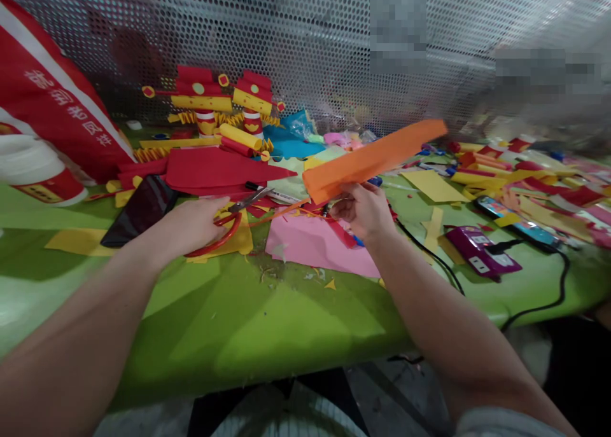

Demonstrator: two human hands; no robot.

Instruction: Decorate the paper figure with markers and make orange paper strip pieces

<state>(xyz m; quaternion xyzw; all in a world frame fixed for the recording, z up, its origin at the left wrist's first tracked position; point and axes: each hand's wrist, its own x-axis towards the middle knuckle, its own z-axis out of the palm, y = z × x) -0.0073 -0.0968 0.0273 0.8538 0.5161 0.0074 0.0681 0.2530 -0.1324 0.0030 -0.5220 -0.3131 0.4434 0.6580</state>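
My left hand [203,221] is closed around the red handles of a pair of scissors [248,200], whose metal blades point right and a little up. In my right hand [365,211] is a folded orange sheet of paper [377,160], pinched at its lower edge and raised above the table. A thin orange strip [281,213] slants down from the sheet's left end toward the scissors. Below lie a pink sheet of paper [319,243] and, partly under my left hand, a yellow piece of paper [238,240]. Red paper [210,168] lies just behind the scissors.
Paper figures [203,100] stand against the perforated metal panel [305,36]. A black tablet-like device [143,211], a paper cup [41,173] and a red bag [57,81] are at left. At right are a purple power socket [482,252], cables and a phone [515,221].
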